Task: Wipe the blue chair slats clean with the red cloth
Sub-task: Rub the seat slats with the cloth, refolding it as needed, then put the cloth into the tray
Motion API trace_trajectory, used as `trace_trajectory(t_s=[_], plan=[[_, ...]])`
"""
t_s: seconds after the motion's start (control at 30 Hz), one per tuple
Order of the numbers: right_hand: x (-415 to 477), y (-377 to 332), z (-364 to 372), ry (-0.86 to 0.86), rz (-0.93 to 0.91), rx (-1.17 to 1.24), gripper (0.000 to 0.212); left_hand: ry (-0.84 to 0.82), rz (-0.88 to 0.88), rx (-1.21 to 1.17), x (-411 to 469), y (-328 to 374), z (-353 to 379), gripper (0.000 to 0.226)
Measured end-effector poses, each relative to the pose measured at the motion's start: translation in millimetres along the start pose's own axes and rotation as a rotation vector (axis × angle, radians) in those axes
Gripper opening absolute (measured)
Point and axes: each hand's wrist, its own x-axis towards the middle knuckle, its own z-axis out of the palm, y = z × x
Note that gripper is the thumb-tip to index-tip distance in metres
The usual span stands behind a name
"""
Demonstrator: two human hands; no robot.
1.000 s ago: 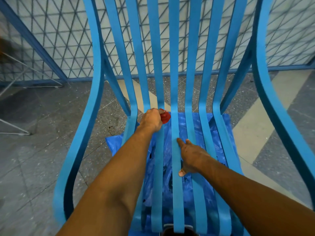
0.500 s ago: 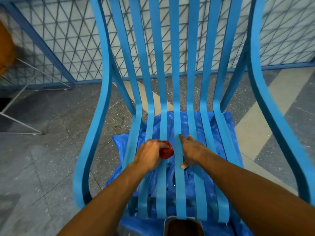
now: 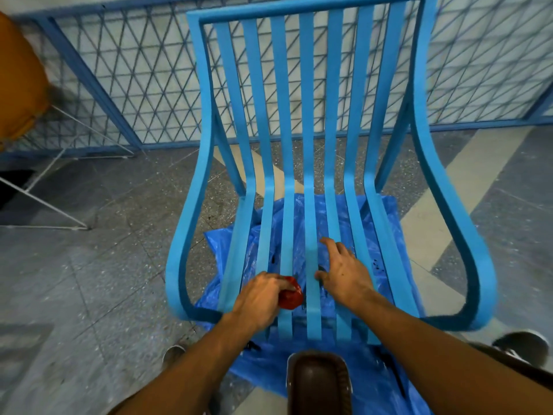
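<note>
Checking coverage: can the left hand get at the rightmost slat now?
Probably, but not straight across: the right hand rests spread on the slats between, so the left hand must pass over it.

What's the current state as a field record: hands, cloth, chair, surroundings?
left hand: grips the bunched red cloth against the seat slats, near the front edge
right hand: fingers spread, resting on the seat slats to the right of the cloth, holds nothing
blue chair: upright, slatted back and seat
under chair: blue plastic sheet spread on the floor
behind chair: mesh fence
</note>
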Motion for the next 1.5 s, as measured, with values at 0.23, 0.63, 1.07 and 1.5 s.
trace_trajectory(t_s=[0.23, 0.63, 1.07, 1.5], plan=[[-70.2, -2.7, 10.7, -0.025, 0.002, 0.193, 0.060, -0.056, 0.016, 0.075, -42.1, 12.0, 2.5, 0.060], [-168.3, -14.7, 75.7, -0.365, 0.084, 0.458, 0.046, 0.121, -0.460, -0.476, -155.6, 19.6, 51.5, 0.048], [-247.9, -26.9, 87.2, -0.320, 0.157, 0.995, 0.079, -0.028, -0.941, -1.314, -211.0, 80.8, 39.7, 0.020], [-262.9, 20.0, 103.8, -0.315, 0.626, 1.123, 0.040, -0.483, -0.873, -1.363, -195.7, 103.2, 89.7, 0.090]])
